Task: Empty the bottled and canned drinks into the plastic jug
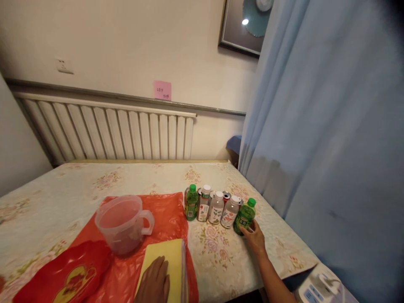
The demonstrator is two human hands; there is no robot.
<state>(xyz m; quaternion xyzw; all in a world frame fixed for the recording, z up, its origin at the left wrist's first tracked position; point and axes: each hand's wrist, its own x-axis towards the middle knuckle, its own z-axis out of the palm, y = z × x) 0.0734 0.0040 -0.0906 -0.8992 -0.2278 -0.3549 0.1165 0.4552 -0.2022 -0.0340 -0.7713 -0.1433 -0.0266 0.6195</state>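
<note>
My right hand [255, 239] is wrapped round the lower part of a green plastic bottle [245, 216] with a green cap, which leans slightly to the right. This bottle is at the right end of a row. Beside it stand three clear bottles with white caps, one of them a printed clear bottle [229, 212], and another green bottle [191, 204] at the left end. My left hand [154, 281] lies flat on a folded yellow cloth [172, 256], fingers stretched out. Under the cloth is a red plastic sheet [167, 210].
A translucent measuring jug [121, 227] and a red scalloped tray [53, 269] stand on the sheet at left. Drink cans [226, 196] show behind the bottles. A flowered tablecloth [132, 181] covers the table. At right hang a blue curtain [315, 126] and a power strip [315, 290].
</note>
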